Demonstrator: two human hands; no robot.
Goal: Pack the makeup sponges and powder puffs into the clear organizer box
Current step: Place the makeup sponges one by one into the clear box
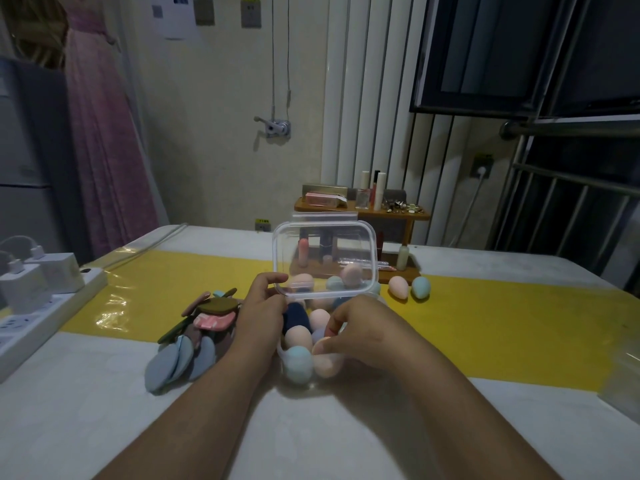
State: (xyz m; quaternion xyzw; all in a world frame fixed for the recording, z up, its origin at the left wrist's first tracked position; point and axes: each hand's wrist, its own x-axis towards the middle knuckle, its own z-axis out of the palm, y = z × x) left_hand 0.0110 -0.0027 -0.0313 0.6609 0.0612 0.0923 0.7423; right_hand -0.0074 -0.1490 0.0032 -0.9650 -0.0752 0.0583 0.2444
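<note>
The clear organizer box [287,355] sits at the table's middle with its hinged lid [325,258] standing upright. Several egg-shaped sponges lie inside, among them a teal one [298,363], a pink one [298,337] and a navy one [296,315]. My left hand [261,306] pinches the lid's lower left corner. My right hand [356,329] reaches into the box and pinches a pale peach sponge [327,365]. A pink sponge [399,286] and a teal sponge [420,287] stand on the yellow strip to the right. A pile of flat powder puffs [194,341] lies left of the box.
A white power strip with chargers [38,296] runs along the left table edge. A wooden cosmetics shelf [367,216] with bottles stands behind the box. A clear plastic bag [623,382] lies at the right edge.
</note>
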